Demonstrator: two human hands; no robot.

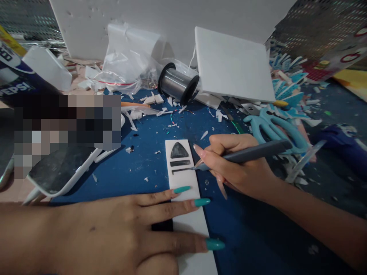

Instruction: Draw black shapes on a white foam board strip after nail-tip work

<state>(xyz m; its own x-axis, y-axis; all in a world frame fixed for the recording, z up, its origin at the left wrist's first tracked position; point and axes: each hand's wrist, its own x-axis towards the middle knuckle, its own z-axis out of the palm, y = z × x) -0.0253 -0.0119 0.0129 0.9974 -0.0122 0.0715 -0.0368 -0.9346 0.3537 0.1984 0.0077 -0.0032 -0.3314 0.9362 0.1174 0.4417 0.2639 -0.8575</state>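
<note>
My left hand (160, 225) lies flat with its fingers spread, its long teal nails resting across a white foam strip (193, 217). The strip bears a dark rounded triangle (179, 150), a dark bar below it and a thin dark line. A slim dark grey pen (252, 152) is pinched in my right hand (243, 164), its tip touching the strip at the right end of the thin line. Part of the strip is hidden under my left hand.
A wire spool (178, 84), a white foam board (235, 65) and a plastic bag (129, 57) stand behind. Light-blue scissors (275, 126) lie at right. White scraps litter the blue surface (143, 156). At left are a phone (63, 168) and a Pepsi bottle (20, 76).
</note>
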